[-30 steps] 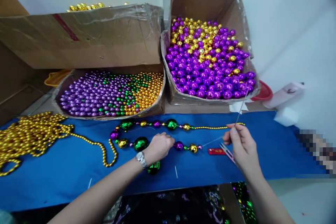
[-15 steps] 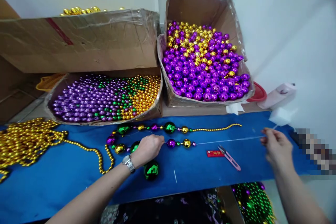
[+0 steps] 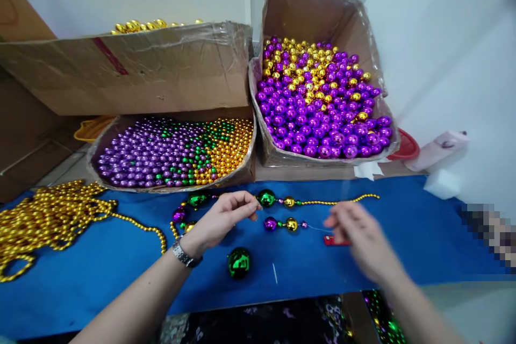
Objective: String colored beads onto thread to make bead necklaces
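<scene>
My left hand [image 3: 217, 221] pinches the bead strand [image 3: 278, 223] just left of its purple and gold beads. The strand loops on the blue cloth [image 3: 100, 274], with a big green bead [image 3: 266, 198] and a gold one on its far run, which ends in a thin gold chain [image 3: 342, 201]. My right hand [image 3: 357, 239] is blurred, just right of the strand's end. Its fingers seem pinched on the fine thread [image 3: 318, 227] that leaves the last bead. A loose green bead [image 3: 239, 263] lies near my left wrist.
Behind the cloth stand a low box of purple, green and gold beads [image 3: 173, 150], a taller box of purple and gold beads [image 3: 318, 102] and a cardboard box [image 3: 133, 64] above. A pile of gold chain [image 3: 44, 220] lies left. A red item [image 3: 331, 241] peeks from under my right hand.
My right hand pulled the thread far out to the right, then came back close to the strand's end. My left hand lifted slightly and shifted its pinch along the strand.
</scene>
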The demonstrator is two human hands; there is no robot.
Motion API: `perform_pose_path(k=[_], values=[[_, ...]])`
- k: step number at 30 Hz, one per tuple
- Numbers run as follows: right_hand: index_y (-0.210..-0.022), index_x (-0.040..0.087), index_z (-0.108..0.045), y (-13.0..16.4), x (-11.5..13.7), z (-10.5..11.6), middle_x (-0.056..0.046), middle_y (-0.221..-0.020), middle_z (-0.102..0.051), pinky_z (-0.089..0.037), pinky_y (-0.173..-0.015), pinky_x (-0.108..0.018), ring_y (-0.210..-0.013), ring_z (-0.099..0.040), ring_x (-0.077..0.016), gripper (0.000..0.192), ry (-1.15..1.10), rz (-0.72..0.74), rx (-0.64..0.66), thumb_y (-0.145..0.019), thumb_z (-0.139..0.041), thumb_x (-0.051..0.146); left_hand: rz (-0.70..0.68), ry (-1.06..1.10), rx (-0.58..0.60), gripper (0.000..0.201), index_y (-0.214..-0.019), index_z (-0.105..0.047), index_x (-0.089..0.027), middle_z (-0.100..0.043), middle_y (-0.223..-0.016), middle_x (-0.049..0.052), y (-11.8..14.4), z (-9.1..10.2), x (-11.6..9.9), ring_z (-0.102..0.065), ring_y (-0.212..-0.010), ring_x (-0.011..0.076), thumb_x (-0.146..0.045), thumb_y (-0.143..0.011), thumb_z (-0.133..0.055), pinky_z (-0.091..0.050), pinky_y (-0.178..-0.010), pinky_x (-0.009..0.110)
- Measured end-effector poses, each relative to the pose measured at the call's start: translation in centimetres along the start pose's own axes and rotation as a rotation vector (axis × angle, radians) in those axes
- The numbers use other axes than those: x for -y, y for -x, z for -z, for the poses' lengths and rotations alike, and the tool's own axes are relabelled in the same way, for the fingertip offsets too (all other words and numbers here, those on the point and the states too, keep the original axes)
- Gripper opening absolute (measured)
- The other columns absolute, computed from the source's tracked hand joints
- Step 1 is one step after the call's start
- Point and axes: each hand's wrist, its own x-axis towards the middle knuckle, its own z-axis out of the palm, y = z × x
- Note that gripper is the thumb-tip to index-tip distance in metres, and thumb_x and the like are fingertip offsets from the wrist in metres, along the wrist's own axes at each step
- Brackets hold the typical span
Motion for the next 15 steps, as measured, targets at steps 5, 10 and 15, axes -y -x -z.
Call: perform_pose_path(k=[5, 10, 15], values=[[-0.092, 0.023, -0.048, 0.8, 0.4, -11.3, -0.006, -0.112, -0.063, -0.051, -0.067, -0.027, -0.083, -0.065, -0.0148, 0.021, -0.712, -0.298, 0.376, -0.091, -0.049, 0.044, -0.05, -0.201, 0.023, 0.024, -0.082, -0.061, -0.013, -0.06, -0.073, 0.001, 1.7, -0.6, -0.9, -0.052, -0.065, 0.0116, -0.035, -0.087, -0.051, -0.041, -0.061, 0.022], [-0.091, 0.023, -0.05, -4.2, 3.0, -9.5, -0.005, -0.105, -0.065, -0.051, -0.086, -0.039, -0.096, -0.064, -0.0194, 0.021, -0.745, -0.171, 0.18, -0.086, -0.056, 0.042, -0.228, -0.585, 0.138, 0.024, -0.085, -0.062, -0.016, -0.064, -0.08, 0.003, 3.4, -1.7, 0.5, -0.056, -0.075, 0.0137, -0.028, -0.092, -0.042, -0.041, -0.07, 0.024], [-0.091, 0.023, -0.056, -7.3, 5.7, -5.8, -0.002, -0.096, -0.063, -0.053, -0.084, -0.039, -0.085, -0.065, -0.0156, 0.018, -0.579, -0.002, 0.131, -0.086, -0.056, 0.04, -0.315, -1.127, 0.179, 0.017, -0.072, -0.055, -0.019, -0.059, -0.071, 0.003, 3.8, -3.0, 3.0, -0.05, -0.07, 0.0172, -0.018, -0.087, -0.045, -0.037, -0.066, 0.029]])
